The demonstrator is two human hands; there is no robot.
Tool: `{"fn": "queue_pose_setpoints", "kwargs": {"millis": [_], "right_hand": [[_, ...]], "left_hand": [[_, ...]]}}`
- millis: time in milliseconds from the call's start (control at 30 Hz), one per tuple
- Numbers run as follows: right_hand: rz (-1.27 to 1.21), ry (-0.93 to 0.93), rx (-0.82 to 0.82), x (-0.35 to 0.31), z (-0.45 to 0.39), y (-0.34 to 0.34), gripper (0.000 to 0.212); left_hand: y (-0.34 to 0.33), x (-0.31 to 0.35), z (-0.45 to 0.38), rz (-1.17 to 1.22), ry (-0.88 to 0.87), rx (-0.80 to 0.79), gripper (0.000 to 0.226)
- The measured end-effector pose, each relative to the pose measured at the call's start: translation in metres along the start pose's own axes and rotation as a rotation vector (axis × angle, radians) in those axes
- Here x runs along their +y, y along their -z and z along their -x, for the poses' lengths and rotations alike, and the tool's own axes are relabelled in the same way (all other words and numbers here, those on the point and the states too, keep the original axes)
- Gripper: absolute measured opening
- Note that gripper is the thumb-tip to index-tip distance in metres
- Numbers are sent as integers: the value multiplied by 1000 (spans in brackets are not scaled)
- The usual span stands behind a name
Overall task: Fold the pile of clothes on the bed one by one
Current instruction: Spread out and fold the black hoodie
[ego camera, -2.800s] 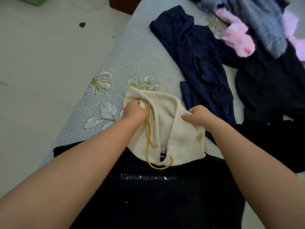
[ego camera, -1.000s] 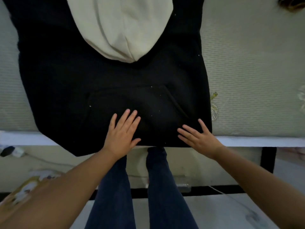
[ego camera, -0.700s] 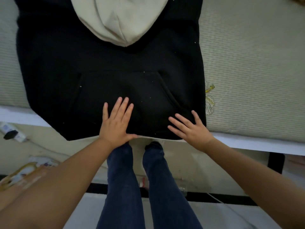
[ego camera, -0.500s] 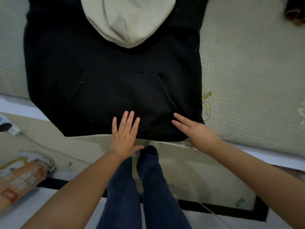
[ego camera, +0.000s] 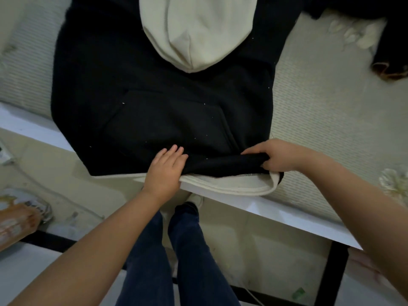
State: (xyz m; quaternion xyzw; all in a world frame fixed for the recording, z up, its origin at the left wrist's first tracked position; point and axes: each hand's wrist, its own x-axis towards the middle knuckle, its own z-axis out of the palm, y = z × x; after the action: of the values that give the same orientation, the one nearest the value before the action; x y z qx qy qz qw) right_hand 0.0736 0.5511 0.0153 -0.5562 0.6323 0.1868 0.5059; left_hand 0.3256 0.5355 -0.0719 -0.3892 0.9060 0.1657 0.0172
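Down on the bed (ego camera: 320, 120) the black hoodie (ego camera: 136, 102) lay spread flat, its near hem hanging at the mattress edge, cream hood (ego camera: 196, 29) folded down over the chest at the far end. More dark clothes (ego camera: 390, 54) waited at the far right, unfolded. The cream lining (ego camera: 231, 184) showed where the near right corner of the hem was turned up. The right hand (ego camera: 280, 155) gripped that bunched corner, fingers curled round it. The left hand (ego camera: 165, 171) pressed flat on the hem, fingers straight, holding nothing. By my reckoning the fold was only starting: hood tucked, bottom fold barely begun, and the rest of the pile not yet touched.
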Motion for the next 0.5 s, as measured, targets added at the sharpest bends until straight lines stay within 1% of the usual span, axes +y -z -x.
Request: {"fn": "queue_pose_setpoints", "kwargs": {"millis": [33, 67, 133, 200, 233, 300, 367, 400, 433, 467, 500], "right_hand": [[90, 18, 54, -3, 0, -9, 65], [154, 46, 111, -8, 2, -21, 73], [230, 50, 249, -26, 8, -56, 94], [285, -12, 464, -48, 9, -91, 112], [303, -42, 540, -57, 6, -102, 115], [297, -125, 663, -68, -7, -111, 108], [232, -229, 740, -67, -22, -102, 91], [174, -253, 765, -63, -27, -94, 80], [119, -236, 769, -59, -31, -85, 71], [101, -172, 798, -53, -34, -76, 64], [119, -99, 835, -49, -34, -68, 60]], "left_hand": [[13, -1, -7, 17, 1, -33, 53], [25, -1, -17, 22, 34, -112, 41], [37, -1, -36, -13, 102, -241, 21], [42, 0, -49, -9, 125, -345, 13], [45, 1, -52, 25, 131, -362, 10], [46, -1, -53, 86, 143, -358, 10], [45, -6, -51, 91, 153, -347, 16], [45, -7, -47, 62, 134, -307, 22], [44, -8, -40, 9, 90, -222, 28], [41, -9, -32, -66, 51, -119, 35], [38, -11, -23, -99, 55, -16, 44]]}}
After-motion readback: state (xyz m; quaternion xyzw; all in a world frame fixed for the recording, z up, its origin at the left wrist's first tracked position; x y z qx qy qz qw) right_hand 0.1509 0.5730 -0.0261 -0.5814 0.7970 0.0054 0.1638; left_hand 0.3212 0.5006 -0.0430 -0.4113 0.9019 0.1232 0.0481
